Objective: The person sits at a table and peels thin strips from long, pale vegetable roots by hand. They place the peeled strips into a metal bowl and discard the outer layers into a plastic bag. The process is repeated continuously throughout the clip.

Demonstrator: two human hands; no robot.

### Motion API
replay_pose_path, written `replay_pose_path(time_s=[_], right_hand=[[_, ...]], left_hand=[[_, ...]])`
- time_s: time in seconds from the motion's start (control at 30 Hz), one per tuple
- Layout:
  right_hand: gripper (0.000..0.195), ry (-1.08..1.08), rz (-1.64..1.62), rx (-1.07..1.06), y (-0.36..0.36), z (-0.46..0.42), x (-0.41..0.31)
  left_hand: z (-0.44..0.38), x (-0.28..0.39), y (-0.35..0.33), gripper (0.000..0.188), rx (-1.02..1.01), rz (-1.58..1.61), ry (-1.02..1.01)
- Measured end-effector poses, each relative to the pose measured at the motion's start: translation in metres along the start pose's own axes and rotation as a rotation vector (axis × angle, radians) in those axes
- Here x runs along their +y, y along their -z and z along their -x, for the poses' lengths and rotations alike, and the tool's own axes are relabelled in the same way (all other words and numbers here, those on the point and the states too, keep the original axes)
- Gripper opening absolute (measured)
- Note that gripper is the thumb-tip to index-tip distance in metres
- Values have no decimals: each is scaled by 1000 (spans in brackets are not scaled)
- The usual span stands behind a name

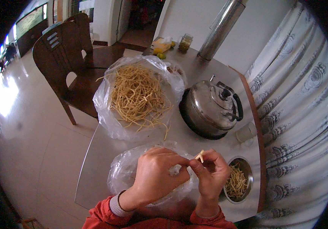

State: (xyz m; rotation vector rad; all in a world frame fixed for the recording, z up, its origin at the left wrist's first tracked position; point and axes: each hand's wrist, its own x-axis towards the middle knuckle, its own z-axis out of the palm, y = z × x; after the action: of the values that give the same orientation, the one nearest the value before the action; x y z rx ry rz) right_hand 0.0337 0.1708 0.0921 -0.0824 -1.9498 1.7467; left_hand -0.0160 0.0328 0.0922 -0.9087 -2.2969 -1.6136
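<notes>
My right hand [211, 171] grips a short pale root piece [200, 156] between thumb and fingers. My left hand [161, 171] meets it, thumb and forefinger pinched together at the near end of that piece; whether they hold a part of it is hidden. Both hands are above a crumpled clear plastic bag [121, 171] on the table. Beyond them, a large heap of long, thin tan roots [138, 94] lies on a spread plastic bag [104, 114]. To the right, a metal bowl [250, 183] contains shorter root pieces [236, 181].
A metal kettle [209, 106] stands right of the heap, near a glass cup [246, 133]. Farther back are a stovepipe [221, 31], a glass jar [185, 43] and green-yellow fruit [161, 55]. Wooden chairs [64, 54] stand left; a patterned curtain [298, 120] hangs right.
</notes>
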Motion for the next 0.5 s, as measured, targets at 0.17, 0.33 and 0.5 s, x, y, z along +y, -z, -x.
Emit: replay_pose_path(time_s=[0.17,0.33,0.5], right_hand=[[23,-45,-68,29,2,1,-2],[24,-109,-293,7,2,-1,-1],[23,-98,-306,6,9,-6,-1]], left_hand=[[-2,7,5,12,-134,138,284],[-6,-6,11,17,-283,650,512],[-9,-6,14,19,-290,728,529]])
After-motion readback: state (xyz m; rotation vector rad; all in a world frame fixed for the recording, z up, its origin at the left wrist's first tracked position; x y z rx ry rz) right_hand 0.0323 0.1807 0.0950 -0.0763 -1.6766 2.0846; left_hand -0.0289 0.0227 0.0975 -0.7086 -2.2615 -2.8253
